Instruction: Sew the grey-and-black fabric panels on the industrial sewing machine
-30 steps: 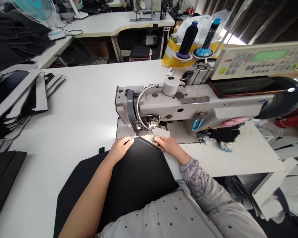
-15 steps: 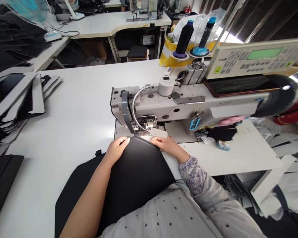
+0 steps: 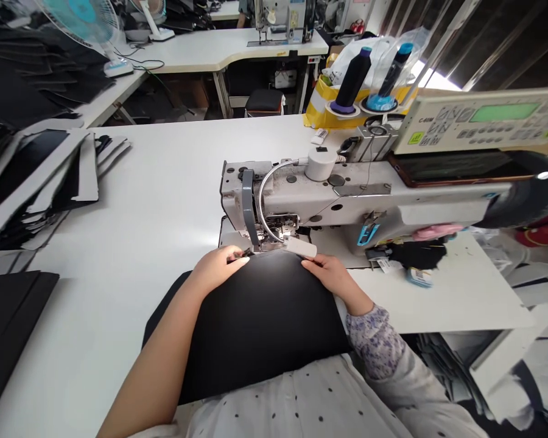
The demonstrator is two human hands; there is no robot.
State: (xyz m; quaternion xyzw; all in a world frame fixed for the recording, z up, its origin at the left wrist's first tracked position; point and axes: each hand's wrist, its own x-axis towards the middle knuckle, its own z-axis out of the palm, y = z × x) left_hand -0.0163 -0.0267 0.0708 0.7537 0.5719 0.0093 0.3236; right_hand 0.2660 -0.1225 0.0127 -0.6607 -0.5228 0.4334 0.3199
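Observation:
A large black fabric panel (image 3: 269, 316) lies over the table's front edge, its far edge up against the sewing machine (image 3: 283, 194). At that edge's left end, my left hand (image 3: 217, 267) pinches the panel between thumb and fingers, with a small dark piece showing at the fingertips. My right hand (image 3: 331, 277) grips the panel's far edge on the other side, just below the white lamp head (image 3: 300, 246). Between the two hands the edge runs near the needle area, where the lamp hides part of it.
Stacked black and white pieces (image 3: 41, 182) lie on the left of the white table (image 3: 164, 182), with a folded black panel (image 3: 16, 328) nearer. Thread cones (image 3: 354, 82) stand behind the machine. A control panel (image 3: 484, 121) and a phone (image 3: 466, 167) sit at right.
The panel has turned and shifted, its left part drawn in toward the middle and its far edge now bowed. Both hands have moved slightly apart. The whole view has shifted a little.

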